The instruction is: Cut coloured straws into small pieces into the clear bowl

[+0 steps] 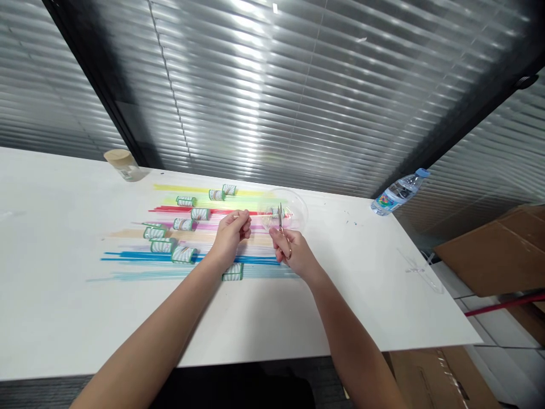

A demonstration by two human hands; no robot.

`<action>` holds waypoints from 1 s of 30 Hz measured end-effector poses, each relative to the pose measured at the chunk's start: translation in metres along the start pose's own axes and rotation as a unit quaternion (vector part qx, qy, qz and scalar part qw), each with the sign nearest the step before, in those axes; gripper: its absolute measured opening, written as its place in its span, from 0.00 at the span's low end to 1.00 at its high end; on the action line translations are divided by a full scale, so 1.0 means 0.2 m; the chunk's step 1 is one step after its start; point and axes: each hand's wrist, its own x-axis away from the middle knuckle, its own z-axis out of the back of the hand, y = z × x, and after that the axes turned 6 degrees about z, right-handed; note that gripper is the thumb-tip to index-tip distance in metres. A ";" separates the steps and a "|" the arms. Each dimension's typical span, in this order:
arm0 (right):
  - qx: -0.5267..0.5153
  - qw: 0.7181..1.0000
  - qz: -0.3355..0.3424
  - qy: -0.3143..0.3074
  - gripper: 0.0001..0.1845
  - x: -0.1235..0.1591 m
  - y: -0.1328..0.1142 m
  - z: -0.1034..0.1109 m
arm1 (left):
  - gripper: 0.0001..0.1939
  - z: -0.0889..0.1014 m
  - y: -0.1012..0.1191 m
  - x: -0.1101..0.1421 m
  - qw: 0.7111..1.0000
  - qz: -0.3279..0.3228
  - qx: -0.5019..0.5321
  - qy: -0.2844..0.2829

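My left hand (230, 236) is closed, thumb and fingers pinching a thin pale strip (261, 215) that runs rightward. In my right hand (296, 253) are small scissors (280, 216) with copper-coloured handles, blades pointing up and away from me. The strip's right end meets the scissors near the blades; whether they touch I cannot tell. Beneath the blades lies a clear round plastic dish (305, 211). Bundles of thin coloured strips, among them blue strips (140, 257), red strips (170, 209) and yellow strips (183, 188), stretch side by side under and around both hands.
Several green-and-white wrappers, such as one wrapper (184, 254), lie on the bundles. A lidded jar (123, 165) stands at the back left, a water bottle (398, 193) at the back right. A clear plastic loop (421, 271) lies near the right edge. Cardboard boxes (494, 250) are beyond the table (340, 307).
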 end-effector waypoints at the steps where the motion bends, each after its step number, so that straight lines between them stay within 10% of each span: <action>1: 0.005 1.000 0.001 -0.004 0.30 0.00 0.00 0.00 | 0.14 0.00 0.00 0.00 1.000 0.002 -0.001 -0.001; 30: 0.094 0.996 -0.012 0.004 0.31 0.04 -0.07 0.00 | 0.16 0.00 0.00 0.00 1.000 0.001 0.004 0.000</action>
